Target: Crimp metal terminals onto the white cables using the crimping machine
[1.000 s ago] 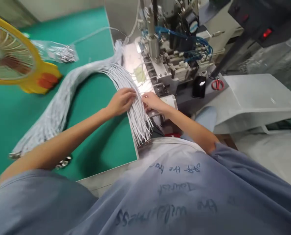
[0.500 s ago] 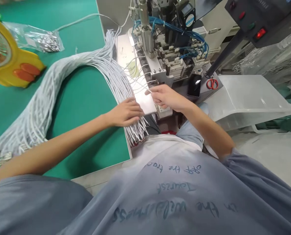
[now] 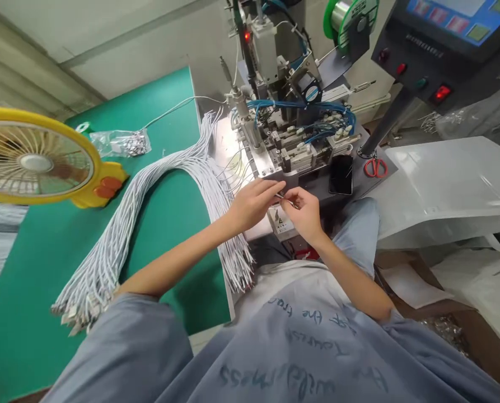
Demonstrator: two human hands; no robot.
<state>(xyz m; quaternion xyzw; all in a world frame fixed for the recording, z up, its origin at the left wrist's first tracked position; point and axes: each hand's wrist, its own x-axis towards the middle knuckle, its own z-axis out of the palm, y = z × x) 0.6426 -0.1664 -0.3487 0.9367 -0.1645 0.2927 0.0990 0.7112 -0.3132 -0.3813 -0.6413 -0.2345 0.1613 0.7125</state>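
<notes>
A thick bundle of white cables [image 3: 124, 229] curves over the green table, its loose ends [image 3: 238, 266] near the table's front corner. My left hand [image 3: 256, 204] is closed on the end of a white cable, just in front of the machine [image 3: 270, 151]. Touching the same small piece from the right is my right hand [image 3: 302, 210], thumb and fingers pinched together. The cable tip between the two hands is mostly hidden by the fingers. Several thin cables run side by side from the lit white plate [image 3: 225, 143] into the machine.
A yellow fan [image 3: 79, 193] and a plastic bag of metal parts [image 3: 121, 144] are on the green table [image 3: 166, 210]. Right of the machine lie a black phone [image 3: 341, 174] and red scissors [image 3: 375, 167], beside a white tray [image 3: 447, 184]. A control panel [image 3: 438, 61] hangs at upper right.
The view has tilted up, showing more of the fan and machine. My left hand has left the cable bundle and moved right to meet my right hand, and both now grip a cable end.
</notes>
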